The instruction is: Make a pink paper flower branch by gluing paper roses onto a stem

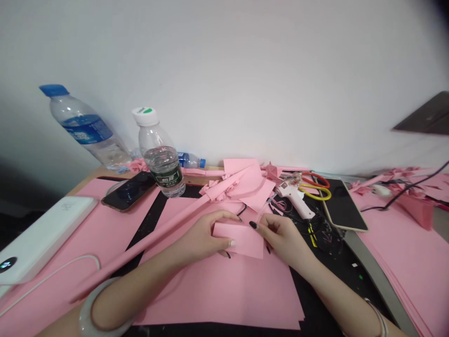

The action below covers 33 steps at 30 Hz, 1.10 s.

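- The left hand [201, 236] and right hand [284, 238] pinch a folded pink paper [242, 239] at its left and right edges, fingers curled.
- The paper is held over a pink sheet [217, 295], whose near edge lies well towards the person.
- A long pink strip [140, 248] runs just left of the left hand.
- A glue gun [296, 201] sits far right, near the right hand.
- A bottle [161, 161] stands far left of the hands.
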### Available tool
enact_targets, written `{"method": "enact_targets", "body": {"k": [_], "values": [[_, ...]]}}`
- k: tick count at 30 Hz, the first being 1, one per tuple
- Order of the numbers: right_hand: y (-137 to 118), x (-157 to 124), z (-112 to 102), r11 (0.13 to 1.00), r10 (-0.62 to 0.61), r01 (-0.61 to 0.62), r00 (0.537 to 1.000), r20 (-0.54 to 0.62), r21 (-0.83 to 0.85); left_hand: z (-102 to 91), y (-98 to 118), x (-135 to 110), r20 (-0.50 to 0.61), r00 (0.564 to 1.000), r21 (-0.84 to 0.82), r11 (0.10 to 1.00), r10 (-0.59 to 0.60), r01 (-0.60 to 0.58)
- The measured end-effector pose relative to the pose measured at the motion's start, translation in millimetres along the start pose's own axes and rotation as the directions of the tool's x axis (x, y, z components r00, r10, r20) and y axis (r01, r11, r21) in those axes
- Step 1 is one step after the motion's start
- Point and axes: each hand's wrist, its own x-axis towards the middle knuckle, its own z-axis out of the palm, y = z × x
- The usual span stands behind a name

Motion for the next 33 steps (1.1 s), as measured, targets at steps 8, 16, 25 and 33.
{"method": "enact_targets", "body": {"k": [8,16,25,33], "values": [[-4,-1,1,0.986,-0.035,0.049,0.995,-0.088,0.157,-1.0,0,0,-0.119,0.992,-0.006,0.999,0.052,-0.053],[-7,-9,12,0.97,0.06,-0.084,0.992,0.113,0.226,-2.4,-3,2,-0.147,0.97,0.24,0.958,0.196,-0.157],[-7,-12,11,0.998,-0.041,0.05,0.983,0.18,-0.042,-1.6,-6,-2,-0.058,0.965,0.332,0.917,0.255,-0.223],[-5,-13,10,0.994,-0.1,0.104,0.992,0.081,-0.045,-0.9,-6,-4,-0.235,0.953,0.337,0.936,0.191,-0.104]]}}
